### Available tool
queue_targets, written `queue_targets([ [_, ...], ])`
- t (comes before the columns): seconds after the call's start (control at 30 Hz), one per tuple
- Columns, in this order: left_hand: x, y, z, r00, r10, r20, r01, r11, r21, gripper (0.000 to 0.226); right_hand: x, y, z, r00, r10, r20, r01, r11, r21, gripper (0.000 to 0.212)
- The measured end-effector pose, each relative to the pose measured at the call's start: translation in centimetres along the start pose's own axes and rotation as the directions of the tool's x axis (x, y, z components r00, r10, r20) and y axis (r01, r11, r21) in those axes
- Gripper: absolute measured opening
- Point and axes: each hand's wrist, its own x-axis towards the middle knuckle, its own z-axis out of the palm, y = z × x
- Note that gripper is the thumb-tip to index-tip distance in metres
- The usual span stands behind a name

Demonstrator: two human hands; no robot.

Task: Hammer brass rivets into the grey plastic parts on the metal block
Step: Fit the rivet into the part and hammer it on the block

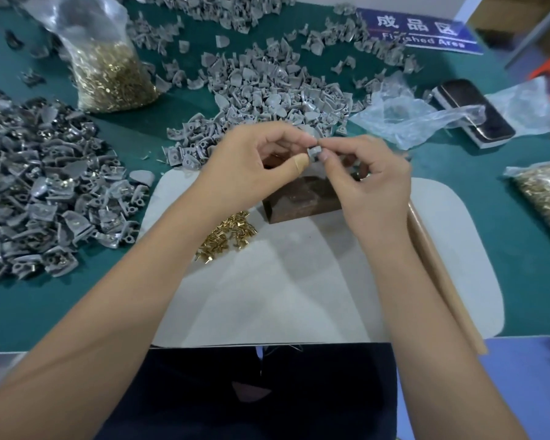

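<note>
Both forearms reach in from the near edge over the white mat [299,296], and that mat serves as the landmark. Largest of what lies around it is the green table [521,249], which carries the mat. To the left of the mat sprawls a broad heap of grey parts with brass already in them [42,192]; beyond the mat's far edge lies another pile of plain grey plastic parts [267,90]. Far left of the mat, beyond that first heap, stands a clear bag of brass rivets [111,71] (a second such bag [546,198] sits off the mat's right side). A wooden hammer handle [442,274] lies along the mat's right edge, its head hidden behind the right wrist. On the far part of the mat sits the dark metal block [302,198], and just left of it, also on the mat, a small scatter of loose rivets [226,233]. Above the block, the left hand [251,166] and the right hand [372,182] meet, fingers curled, both pinching one small grey part [314,153] between thumb and fingertips; whether a rivet is in it cannot be told.
</note>
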Motion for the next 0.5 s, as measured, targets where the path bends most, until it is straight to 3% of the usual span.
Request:
queue_targets([
  [0.1,-0.2,0.0,0.2,1.0,-0.006,0.0,0.006,0.999,0.037,0.027,0.0,0.2,0.0,0.999,-0.03,0.017,0.031,0.997,-0.074,0.012],
  [0.27,-0.2,0.1,0.4,0.995,0.07,-0.069,-0.053,0.972,0.229,0.01,-0.3,-0.1,0.2,0.998,-0.06,0.0,0.06,0.995,-0.084,0.012],
  [0.5,0.0,-1.0,-0.5,0.994,0.105,-0.007,-0.089,0.878,0.471,0.017,-0.1,-0.4,-0.3,0.99,0.139,-0.032,-0.137,0.99,0.044,0.01],
])
